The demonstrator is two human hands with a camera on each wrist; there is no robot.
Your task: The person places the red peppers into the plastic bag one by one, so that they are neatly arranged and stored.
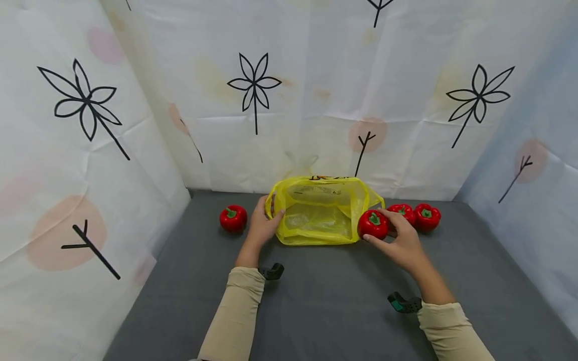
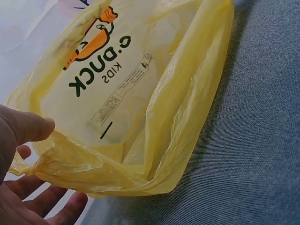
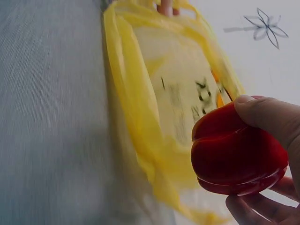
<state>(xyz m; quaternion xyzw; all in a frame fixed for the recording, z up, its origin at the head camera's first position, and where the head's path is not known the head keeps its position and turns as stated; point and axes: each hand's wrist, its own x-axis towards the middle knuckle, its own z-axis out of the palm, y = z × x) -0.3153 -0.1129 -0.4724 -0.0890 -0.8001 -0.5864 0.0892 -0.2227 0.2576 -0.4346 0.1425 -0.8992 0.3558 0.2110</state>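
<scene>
A yellow plastic bag (image 1: 356,200) lies on its side with its mouth wide open toward me. My left hand (image 1: 262,224) grips the bag's left edge, the thumb on the near side and the fingers behind the gathered plastic (image 2: 61,159). In my right hand (image 1: 403,245) is a red bell pepper (image 3: 236,150), held between thumb and fingers at the right edge of the bag's mouth. Its green stem faces up in the head view. Inside the bag, the printed back wall (image 2: 117,84) shows through the opening.
One red bell pepper (image 1: 233,219) sits on the grey table (image 1: 325,301), left of my left hand. Two more, a nearer pepper (image 1: 403,211) and a farther one (image 1: 427,217), stand beyond my right hand. Patterned white cloth (image 1: 307,100) walls the back and both sides.
</scene>
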